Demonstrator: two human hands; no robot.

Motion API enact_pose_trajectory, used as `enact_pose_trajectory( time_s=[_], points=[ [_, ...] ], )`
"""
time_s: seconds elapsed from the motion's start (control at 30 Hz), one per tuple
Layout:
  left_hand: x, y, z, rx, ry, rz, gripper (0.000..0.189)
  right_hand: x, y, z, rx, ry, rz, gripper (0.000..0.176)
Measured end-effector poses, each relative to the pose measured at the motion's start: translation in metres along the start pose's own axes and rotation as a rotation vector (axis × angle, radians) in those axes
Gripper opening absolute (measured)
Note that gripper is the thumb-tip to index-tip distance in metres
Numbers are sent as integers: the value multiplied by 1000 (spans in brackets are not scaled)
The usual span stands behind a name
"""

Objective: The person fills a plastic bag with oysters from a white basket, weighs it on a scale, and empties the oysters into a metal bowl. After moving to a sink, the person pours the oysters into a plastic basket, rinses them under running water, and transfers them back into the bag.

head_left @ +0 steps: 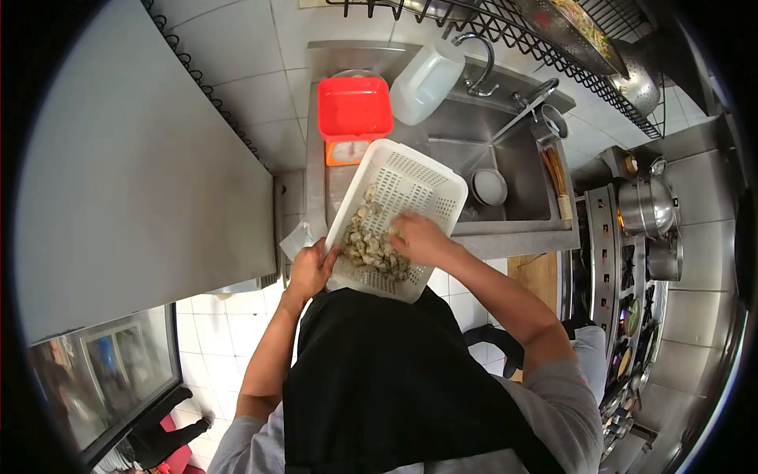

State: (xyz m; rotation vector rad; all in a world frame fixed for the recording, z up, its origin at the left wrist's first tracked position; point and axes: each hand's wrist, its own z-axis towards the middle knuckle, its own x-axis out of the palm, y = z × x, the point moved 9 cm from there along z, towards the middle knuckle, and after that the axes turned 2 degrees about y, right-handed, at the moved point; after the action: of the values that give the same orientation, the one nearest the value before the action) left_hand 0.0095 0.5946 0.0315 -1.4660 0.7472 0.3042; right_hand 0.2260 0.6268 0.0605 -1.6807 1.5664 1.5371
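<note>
A white perforated basket (pixel 422 189) is tilted against the front of a black apron, with a pile of small greyish shellfish meat (pixel 369 246) along its lower left part. My left hand (pixel 312 271) is closed on the basket's left rim. Inside the basket, my right hand (pixel 420 239) touches the right side of the pile, its fingers bent; whether they pinch a piece is too small to tell. Just beyond the basket, a red square container (pixel 355 107) rests on an orange scale (pixel 346 152).
Behind are a white plastic jug (pixel 429 81) and a steel sink (pixel 517 174) holding round bowls (pixel 489 187). A stove with pots (pixel 646 207) stands right. A large grey panel (pixel 142 174) fills the left. Another person's dark sleeve shows at lower left.
</note>
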Motion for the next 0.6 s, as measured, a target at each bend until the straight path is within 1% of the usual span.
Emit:
enact_pose_trajectory(
  time_s=[0.03,0.07,0.1,0.17,0.2,0.23,0.3,0.33,0.37,0.4,0.43,0.5,0.53,0.6],
  points=[
    [0,-1,0,0,0,4,27,-22,9,1,-81,-232,36,37],
    [2,-1,2,-13,30,2,27,-29,5,14,-50,-261,117,40],
    [3,-1,4,-25,59,2,27,-23,4,27,-52,-270,121,40],
    [1,-6,8,-19,69,7,26,-24,15,40,-206,-628,-59,46],
    [1,-11,9,-18,78,0,26,-12,19,40,-152,-623,-27,53],
    [2,-12,10,-22,87,-10,26,-1,28,35,-161,-623,-25,53],
    [-2,-11,15,-8,50,-15,27,28,42,26,-198,-479,49,51],
    [-2,-9,19,24,55,0,27,31,43,18,-205,-471,44,51],
    [-2,-6,22,53,61,18,28,45,45,14,-240,-313,133,50],
    [0,0,26,-24,137,52,26,57,48,11,-272,-155,224,48],
    [-2,2,30,-32,136,52,26,53,46,11,-275,-149,226,48],
    [-1,-2,37,-5,176,50,27,32,35,16,-287,-271,273,45],
    [-1,-6,40,12,200,62,29,26,39,19,-344,-301,236,43],
    [-4,-13,48,7,221,57,31,27,48,23,-348,-338,262,41]
  ],
)
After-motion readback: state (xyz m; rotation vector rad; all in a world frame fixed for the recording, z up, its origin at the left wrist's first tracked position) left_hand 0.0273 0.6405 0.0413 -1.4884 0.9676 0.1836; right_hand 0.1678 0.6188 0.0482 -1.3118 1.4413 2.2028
